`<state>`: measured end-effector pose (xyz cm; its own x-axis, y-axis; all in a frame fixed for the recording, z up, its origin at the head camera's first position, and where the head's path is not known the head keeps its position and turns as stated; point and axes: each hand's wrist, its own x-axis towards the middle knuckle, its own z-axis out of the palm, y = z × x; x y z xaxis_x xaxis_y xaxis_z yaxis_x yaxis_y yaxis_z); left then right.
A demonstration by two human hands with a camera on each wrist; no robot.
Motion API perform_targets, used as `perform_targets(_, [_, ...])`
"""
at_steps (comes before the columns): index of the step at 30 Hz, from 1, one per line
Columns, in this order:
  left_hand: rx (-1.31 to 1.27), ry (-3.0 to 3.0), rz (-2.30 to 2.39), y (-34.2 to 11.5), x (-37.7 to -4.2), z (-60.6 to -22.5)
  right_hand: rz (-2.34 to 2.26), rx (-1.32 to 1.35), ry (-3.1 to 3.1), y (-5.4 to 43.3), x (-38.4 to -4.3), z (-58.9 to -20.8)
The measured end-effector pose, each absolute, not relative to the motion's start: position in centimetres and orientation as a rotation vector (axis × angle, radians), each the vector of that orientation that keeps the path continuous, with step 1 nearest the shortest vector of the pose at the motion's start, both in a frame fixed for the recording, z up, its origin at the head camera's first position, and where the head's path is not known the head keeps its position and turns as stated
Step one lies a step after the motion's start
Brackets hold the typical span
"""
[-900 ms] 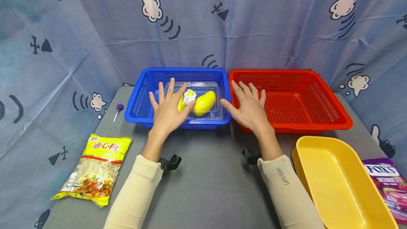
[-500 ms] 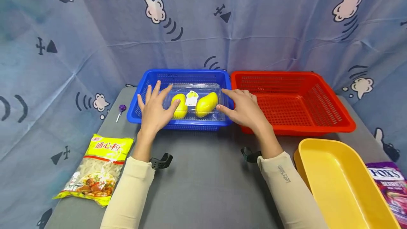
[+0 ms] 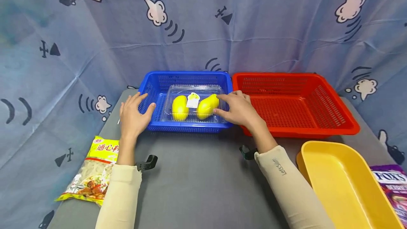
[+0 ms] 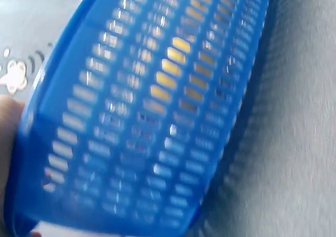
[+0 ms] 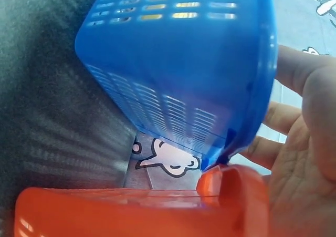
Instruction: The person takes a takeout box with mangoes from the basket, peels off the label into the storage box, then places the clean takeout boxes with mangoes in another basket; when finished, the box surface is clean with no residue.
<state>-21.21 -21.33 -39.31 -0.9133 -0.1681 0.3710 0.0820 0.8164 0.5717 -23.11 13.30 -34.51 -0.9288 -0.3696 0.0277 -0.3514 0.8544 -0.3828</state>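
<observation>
A blue plastic basket (image 3: 187, 125) stands at the back centre, holding a clear plastic box (image 3: 170, 107). In the box lie two yellow mangoes (image 3: 180, 108), with a white label (image 3: 193, 100) between them. My left hand (image 3: 133, 118) is at the basket's left end, fingers and thumb apart and holding nothing. At the right end, my right hand (image 3: 239, 109) reaches over the rim, thumb and index finger apart and overlapping the right mango's edge in the head view. The right wrist view shows its fingers (image 5: 262, 152) behind the blue rim.
A red basket (image 3: 295, 133) stands right against the blue one. A yellow tub (image 3: 337, 179) and a purple FOX'S bag (image 3: 391, 183) lie front right. On the left is a pasta bag (image 3: 95, 172), partly behind my left arm. A patterned curtain (image 3: 190, 20) hangs behind.
My left hand has moved left, from over the box to the basket's left end, and now hides most of the lollipop. My right hand stays by the right rim, its fingers less spread.
</observation>
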Motion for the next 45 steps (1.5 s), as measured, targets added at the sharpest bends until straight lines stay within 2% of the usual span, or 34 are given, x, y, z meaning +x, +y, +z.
perform_targets(15, [-0.018, -2.328, -1.177, -24.3, -21.0, -42.4, -0.613, -0.622, 2.959, 13.0, -24.1, -35.0])
perform_targets(34, [-0.017, -2.162, -1.306, -24.4, -21.2, -43.9, -0.806, -0.709, 2.865, 13.3, -25.7, -35.6])
perform_targets(45, [-0.038, -2.148, -1.28, -24.4, -21.4, -44.3, -0.379, -0.831, 2.906, 13.5, -27.3, -35.8])
